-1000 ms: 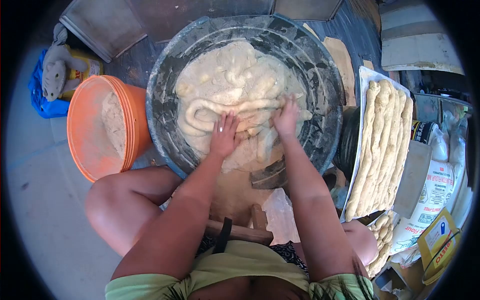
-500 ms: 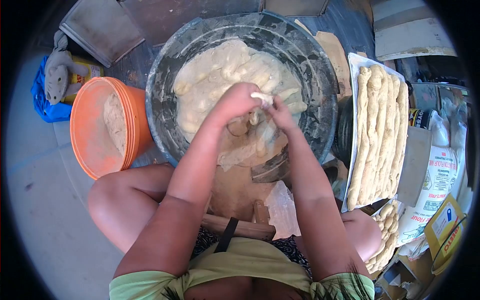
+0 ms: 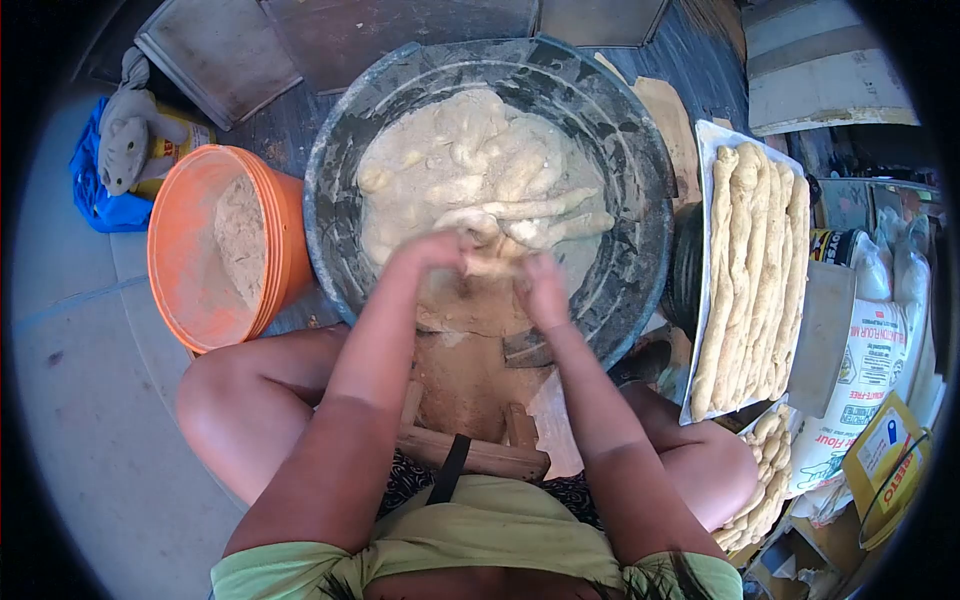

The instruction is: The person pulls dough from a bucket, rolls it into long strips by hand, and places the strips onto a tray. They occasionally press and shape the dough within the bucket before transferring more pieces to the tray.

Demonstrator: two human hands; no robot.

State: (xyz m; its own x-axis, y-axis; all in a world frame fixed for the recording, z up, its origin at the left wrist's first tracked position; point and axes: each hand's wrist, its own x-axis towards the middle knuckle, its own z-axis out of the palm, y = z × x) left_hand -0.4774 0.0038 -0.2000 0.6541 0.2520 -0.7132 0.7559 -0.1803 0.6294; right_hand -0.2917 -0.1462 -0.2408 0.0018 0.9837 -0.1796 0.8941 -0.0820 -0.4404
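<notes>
A large dark basin (image 3: 640,190) holds floury, pale dough (image 3: 430,150) in lumps and thick strands. Over its near side, my left hand (image 3: 440,252) and my right hand (image 3: 543,288) are closed on the two ends of a short piece of dough (image 3: 492,267), which stretches between them. Motion blurs the fingers and the piece. Just beyond the hands, long dough strands (image 3: 550,206) lie on the floury heap. Beneath the hands is a brown, flour-dusted board (image 3: 465,365) that leans from the basin toward my lap.
An orange bucket (image 3: 160,255) with brownish flour stands left of the basin. To the right, a tray (image 3: 705,150) carries several long twisted dough ropes (image 3: 750,280); more twisted dough (image 3: 765,480) lies below it. Flour sacks (image 3: 870,350) and a yellow container (image 3: 885,460) stand at far right.
Both hands have come down toward me and slightly apart. The dough piece, earlier bunched between the raised hands, is now stretched lower, near the basin's near side. The view has shifted slightly.
</notes>
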